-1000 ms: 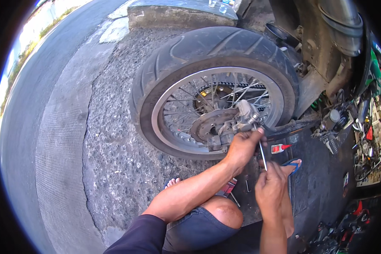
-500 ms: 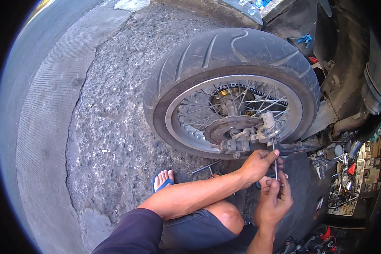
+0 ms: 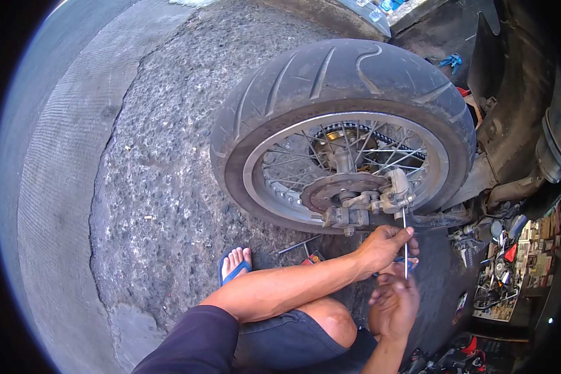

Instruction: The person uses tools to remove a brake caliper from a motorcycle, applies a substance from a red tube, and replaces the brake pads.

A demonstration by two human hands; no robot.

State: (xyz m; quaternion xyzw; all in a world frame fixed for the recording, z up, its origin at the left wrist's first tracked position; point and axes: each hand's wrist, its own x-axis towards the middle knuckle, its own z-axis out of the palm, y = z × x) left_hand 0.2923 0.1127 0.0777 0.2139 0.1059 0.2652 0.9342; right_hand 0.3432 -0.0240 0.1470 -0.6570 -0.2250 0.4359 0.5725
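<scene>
The thin metal rod [image 3: 406,258] stands nearly vertical right of centre in the frame, its upper end at the lower edge of the brake caliper [image 3: 395,187]; whether it is seated there cannot be told. The left hand [image 3: 386,248] pinches it along its upper half, thumb laid against the shaft. The right hand [image 3: 394,306], lower down, is blurred with fingers loosely curled near the rod's bottom end; contact cannot be told.

The rod looks light, stiff and hard to damage, but its smooth, narrow shaft may slip in the fingers, so a pinch near the caliper to steady it and a hold at the lower end would suit.

The caliper is dull, blocky cast metal beside a flat, brownish brake disc [image 3: 318,194]. Around them, a smooth pale rim [image 3: 253,171] carries thin spokes inside the curved-grooved rubber tyre [image 3: 293,81]. The ground [image 3: 162,162] at left is rough and pitted.
</scene>
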